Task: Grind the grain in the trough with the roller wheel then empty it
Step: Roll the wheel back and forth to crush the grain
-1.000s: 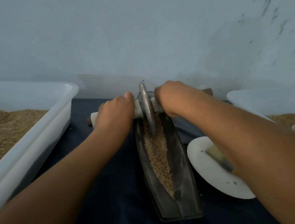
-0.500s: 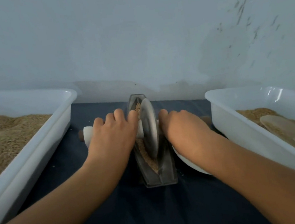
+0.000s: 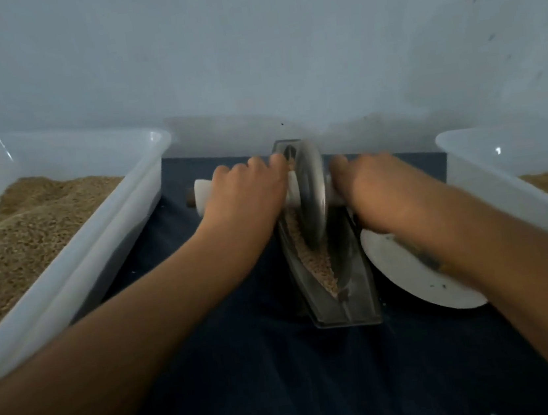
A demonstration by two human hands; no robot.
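Both hands are down on the roller, one on each side of the wheel [image 3: 313, 199]. The left hand [image 3: 247, 200] has its fingers curled over the white handle [image 3: 203, 197], whose end sticks out past the knuckles. The right hand [image 3: 372, 191] grips the other side of the same handle close against the wheel, and its own bulk hides most of that end. The wheel stands upright on edge in the trough [image 3: 339, 289], toward the far half of it. The trough is a narrow, dark, boat-shaped thing lying lengthwise on a dark cloth [image 3: 250, 365], its far tip close to the wall [image 3: 247, 55]. Grain [image 3: 319, 267] lies in a strip along its bottom, showing from beneath the wheel to near the front end. Just right of the trough sits a white plate [image 3: 412, 280], partly under the right forearm, with what looks like a brush [image 3: 425, 257] on it. A white tub [image 3: 120, 205] heaped with grain stands to the left, and another tub [image 3: 489, 174] to the right, also with grain inside.
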